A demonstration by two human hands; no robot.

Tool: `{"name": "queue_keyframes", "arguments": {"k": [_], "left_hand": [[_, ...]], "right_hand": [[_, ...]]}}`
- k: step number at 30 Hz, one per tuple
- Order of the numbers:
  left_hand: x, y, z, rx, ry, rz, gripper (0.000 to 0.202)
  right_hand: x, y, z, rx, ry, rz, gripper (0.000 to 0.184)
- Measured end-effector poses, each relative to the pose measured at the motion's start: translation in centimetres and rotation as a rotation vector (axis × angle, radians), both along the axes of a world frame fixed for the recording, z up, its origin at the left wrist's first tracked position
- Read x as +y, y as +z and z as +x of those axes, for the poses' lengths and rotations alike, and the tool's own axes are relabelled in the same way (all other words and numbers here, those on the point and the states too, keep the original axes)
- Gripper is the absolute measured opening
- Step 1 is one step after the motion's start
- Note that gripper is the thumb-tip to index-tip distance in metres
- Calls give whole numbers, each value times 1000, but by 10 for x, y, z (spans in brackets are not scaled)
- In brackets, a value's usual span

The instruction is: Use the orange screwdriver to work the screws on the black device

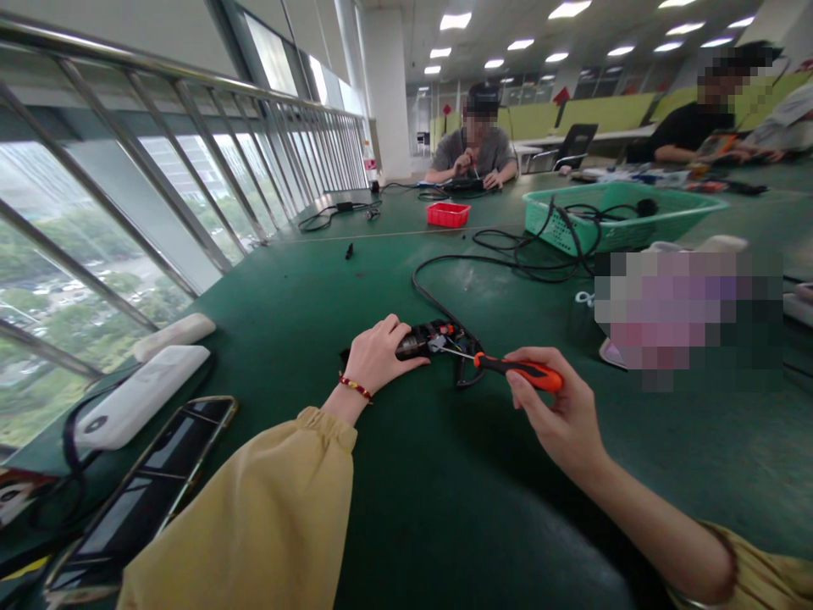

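Note:
My left hand (pixel 379 352) is wrapped over a black cylindrical electric device (pixel 416 342), holding it against the green table. The device's right end is opened up, with small wires and parts showing. In my right hand (pixel 562 402) is a screwdriver (pixel 521 369) with an orange and black handle, held nearly level and pointing left. Its metal tip reaches into the exposed parts; whether it sits on a screw is too small to tell. A black cable (pixel 438 298) runs from the device's right end toward the back right.
A green basket (pixel 552 222) with cables stands at the back right, near a small red tray (pixel 448 214). A phone (pixel 143 491) and a white power bank-like object (pixel 143 398) lie at left by the railing (pixel 190 93). Another person (pixel 473 157) sits across the table.

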State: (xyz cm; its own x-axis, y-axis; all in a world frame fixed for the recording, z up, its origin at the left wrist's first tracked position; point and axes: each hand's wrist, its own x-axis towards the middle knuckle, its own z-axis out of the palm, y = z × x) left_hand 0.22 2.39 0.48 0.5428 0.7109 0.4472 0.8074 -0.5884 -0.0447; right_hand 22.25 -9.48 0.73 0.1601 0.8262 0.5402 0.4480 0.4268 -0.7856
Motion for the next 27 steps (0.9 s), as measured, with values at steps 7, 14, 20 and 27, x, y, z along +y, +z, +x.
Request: {"name": "queue_keyframes", "arguments": {"k": [7,14,20,27], "left_hand": [[0,1,0,40,-2,19,47],[-1,2,0,50,-24,35,44],[0,0,0,43,-31,31,43],[0,0,0,56,-41,51,45]], "right_hand": [[2,-2,0,40,-12,-33,17],[-2,5,0,-23,2,-10,16],[-3,1,-1,25,9,-3,24],[-1,3,-2,42,-114,123,16]]}}
